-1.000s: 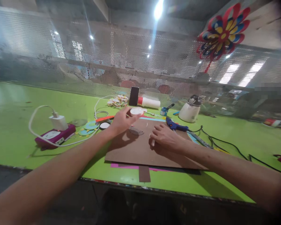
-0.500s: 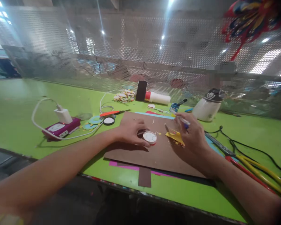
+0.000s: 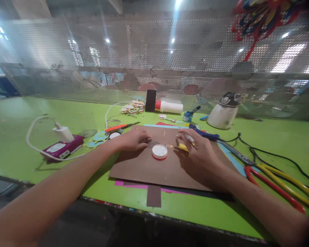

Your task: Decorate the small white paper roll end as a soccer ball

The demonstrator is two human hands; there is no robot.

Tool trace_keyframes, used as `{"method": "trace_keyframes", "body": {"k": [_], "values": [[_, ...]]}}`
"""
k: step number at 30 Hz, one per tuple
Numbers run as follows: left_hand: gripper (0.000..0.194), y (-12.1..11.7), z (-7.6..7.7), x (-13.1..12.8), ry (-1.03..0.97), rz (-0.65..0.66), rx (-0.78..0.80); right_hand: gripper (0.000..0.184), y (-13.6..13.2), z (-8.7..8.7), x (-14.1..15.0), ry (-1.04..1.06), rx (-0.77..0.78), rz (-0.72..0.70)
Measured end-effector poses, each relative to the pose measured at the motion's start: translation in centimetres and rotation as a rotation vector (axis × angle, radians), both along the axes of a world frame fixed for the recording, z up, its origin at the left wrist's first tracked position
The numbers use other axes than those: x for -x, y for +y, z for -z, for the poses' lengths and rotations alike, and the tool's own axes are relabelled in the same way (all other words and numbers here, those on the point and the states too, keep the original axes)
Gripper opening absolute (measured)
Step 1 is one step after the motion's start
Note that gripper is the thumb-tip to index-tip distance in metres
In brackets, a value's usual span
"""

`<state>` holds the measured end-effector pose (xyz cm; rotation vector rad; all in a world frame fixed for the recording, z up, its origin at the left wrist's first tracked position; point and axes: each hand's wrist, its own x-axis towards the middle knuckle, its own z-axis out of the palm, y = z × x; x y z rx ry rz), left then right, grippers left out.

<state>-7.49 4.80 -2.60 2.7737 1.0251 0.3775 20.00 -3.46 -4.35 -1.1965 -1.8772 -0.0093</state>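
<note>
On the brown board [image 3: 144,171] sits a round white disc [image 3: 159,151] with a red edge and thin lines drawn on its top. To the left of the disc is my left hand [image 3: 134,140], its fingers curled together at the edge of a small clear piece with dark marks [image 3: 153,144]. My right hand [image 3: 201,151] is closed around a slim pen-like tool with a clear, whitish barrel [image 3: 189,138]; its tip is hidden. Under that hand's fingers lies a yellow scrap [image 3: 182,147], with small white and yellow offcuts beside it.
Large scissors with red and yellow handles [image 3: 275,185] lie at the right near a black cable. A craft knife [image 3: 118,127], purple power adapter [image 3: 64,147] and discs sit left. Behind are a phone [image 3: 150,100], white bottle [image 3: 171,107], blue jar [image 3: 187,116] and white kettle [image 3: 222,115].
My left hand has let go of the disc and drawn back to the left, showing the clear marked piece. My right hand still holds the pen-like tool, with its fingers shifted. The view has turned slightly.
</note>
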Motion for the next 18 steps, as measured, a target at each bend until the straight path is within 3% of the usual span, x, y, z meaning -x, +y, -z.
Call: {"method": "trace_keyframes", "body": {"k": [4,13,18], "values": [[0.018,0.1,-0.2,-0.2,0.039,-0.008,0.065,0.025,-0.2,-0.2,0.0,0.011,0.04,-0.047],[0.034,0.6,0.0,0.1,0.004,-0.112,0.225,0.026,-0.1,-0.1,-0.1,0.05,0.027,-0.026],[0.059,0.4,1.0,-0.4,-0.129,-0.109,0.261,0.028,-0.2,0.0,0.0,0.046,0.037,-0.044]]}}
